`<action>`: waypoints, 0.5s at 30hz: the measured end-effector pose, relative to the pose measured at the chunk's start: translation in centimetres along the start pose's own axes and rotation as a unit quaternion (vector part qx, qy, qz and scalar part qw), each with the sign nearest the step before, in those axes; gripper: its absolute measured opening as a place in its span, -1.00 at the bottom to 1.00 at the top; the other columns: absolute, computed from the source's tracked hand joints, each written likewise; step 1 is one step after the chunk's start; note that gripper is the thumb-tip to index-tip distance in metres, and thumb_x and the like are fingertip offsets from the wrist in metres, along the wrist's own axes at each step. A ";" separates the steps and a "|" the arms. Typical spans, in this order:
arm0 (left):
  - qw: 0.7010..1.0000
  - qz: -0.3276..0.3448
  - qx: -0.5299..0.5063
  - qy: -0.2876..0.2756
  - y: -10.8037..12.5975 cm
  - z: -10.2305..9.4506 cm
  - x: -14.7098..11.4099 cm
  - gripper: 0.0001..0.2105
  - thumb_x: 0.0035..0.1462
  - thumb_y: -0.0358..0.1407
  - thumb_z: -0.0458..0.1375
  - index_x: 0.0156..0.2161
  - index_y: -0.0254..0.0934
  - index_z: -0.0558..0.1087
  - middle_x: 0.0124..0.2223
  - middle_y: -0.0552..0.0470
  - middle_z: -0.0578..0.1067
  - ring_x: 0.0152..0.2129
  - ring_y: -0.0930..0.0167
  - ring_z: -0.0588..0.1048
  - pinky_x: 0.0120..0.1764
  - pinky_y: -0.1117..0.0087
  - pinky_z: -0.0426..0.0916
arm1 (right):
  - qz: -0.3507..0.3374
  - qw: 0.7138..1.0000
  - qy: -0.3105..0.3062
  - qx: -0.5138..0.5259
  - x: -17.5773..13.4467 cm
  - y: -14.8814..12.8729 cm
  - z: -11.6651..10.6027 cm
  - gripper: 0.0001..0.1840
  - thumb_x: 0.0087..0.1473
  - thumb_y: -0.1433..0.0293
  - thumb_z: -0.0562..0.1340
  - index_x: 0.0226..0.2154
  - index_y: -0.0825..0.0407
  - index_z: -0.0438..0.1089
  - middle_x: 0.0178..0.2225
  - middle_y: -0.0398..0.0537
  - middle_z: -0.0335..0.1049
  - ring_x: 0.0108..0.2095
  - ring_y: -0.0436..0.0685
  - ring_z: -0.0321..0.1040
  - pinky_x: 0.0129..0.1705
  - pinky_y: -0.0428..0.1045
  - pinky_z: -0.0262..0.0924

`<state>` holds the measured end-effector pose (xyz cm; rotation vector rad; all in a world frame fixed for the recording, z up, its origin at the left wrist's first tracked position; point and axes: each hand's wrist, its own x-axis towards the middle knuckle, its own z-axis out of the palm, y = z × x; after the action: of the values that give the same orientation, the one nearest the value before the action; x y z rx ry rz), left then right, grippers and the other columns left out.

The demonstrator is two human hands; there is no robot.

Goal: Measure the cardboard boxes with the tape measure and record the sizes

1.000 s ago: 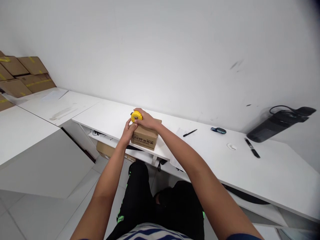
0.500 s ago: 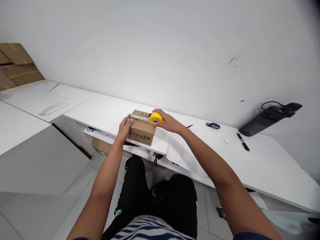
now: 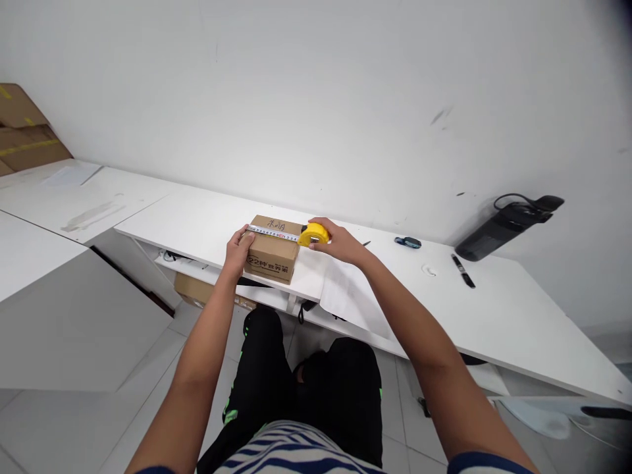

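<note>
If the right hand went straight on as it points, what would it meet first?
Past the tape measure in the right hand, likely the box; whether against its side or over its top is unclear.

Bright, soft light, box [image 3: 271, 248] in focus
The wall [image 3: 257, 131] is palest near the back edge of the table [image 3: 503, 309]; the bottle [image 3: 498, 230] casts a faint shadow; wide-angle distortion stretches the table's right edge.
</note>
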<state>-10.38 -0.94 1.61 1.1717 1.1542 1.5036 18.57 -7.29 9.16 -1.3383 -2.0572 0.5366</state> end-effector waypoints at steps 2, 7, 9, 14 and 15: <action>1.000 0.008 -0.002 0.000 -0.1 0.1 0.0 -0.44 0.02 -0.14 0.32 0.13 -0.32 0.49 0.17 -0.15 0.50 0.09 0.19 0.45 0.15 0.22 0.31 | -0.002 0.999 0.025 -0.032 0.7 -0.9 0.6 -0.40 0.04 0.18 0.26 0.15 -0.14 0.25 0.11 -0.02 0.42 0.08 0.32 0.35 0.19 0.31 0.11; 1.000 0.010 0.002 -0.002 -0.1 0.1 -0.1 -0.42 0.03 -0.13 0.30 0.16 -0.31 0.47 0.11 -0.15 0.53 0.02 0.21 0.48 0.07 0.24 0.38 | -0.013 0.997 0.010 -0.074 4.1 -3.4 3.4 -0.37 0.05 0.20 0.25 0.18 -0.09 0.23 0.16 -0.02 0.40 0.15 0.35 0.31 0.35 0.45 -0.37; 1.000 0.009 0.009 -0.009 0.0 0.0 -0.3 -0.40 0.04 -0.11 0.30 0.19 -0.30 0.44 0.08 -0.14 0.54 -0.02 0.23 0.50 0.03 0.25 0.40 | -0.015 0.998 0.007 -0.067 5.7 -4.4 4.9 -0.35 0.06 0.22 0.26 0.21 -0.08 0.21 0.14 -0.02 0.42 0.13 0.34 0.33 0.34 0.43 -0.33; 0.999 0.004 0.013 -0.043 0.6 -0.4 -0.7 -0.38 0.07 -0.09 0.29 0.23 -0.25 0.41 0.04 -0.10 0.56 -0.04 0.23 0.51 0.01 0.26 0.40 | -0.037 0.999 0.009 -0.038 9.1 -6.6 8.6 -0.35 0.12 0.28 0.23 0.25 -0.05 0.16 0.10 0.01 0.46 0.08 0.31 0.36 0.24 0.30 0.02; 0.999 0.003 0.009 -0.051 0.6 -0.4 -0.7 -0.37 0.07 -0.08 0.29 0.24 -0.25 0.40 0.03 -0.10 0.56 -0.05 0.23 0.51 0.00 0.26 0.40 | -0.043 0.998 0.012 -0.034 9.4 -6.9 9.2 -0.35 0.13 0.29 0.23 0.26 -0.04 0.15 0.10 0.03 0.46 0.07 0.31 0.37 0.20 0.26 0.08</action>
<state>-10.76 -1.82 2.06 1.2513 1.0987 1.4235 4.89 -1.49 9.47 -1.2822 -2.1187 0.4153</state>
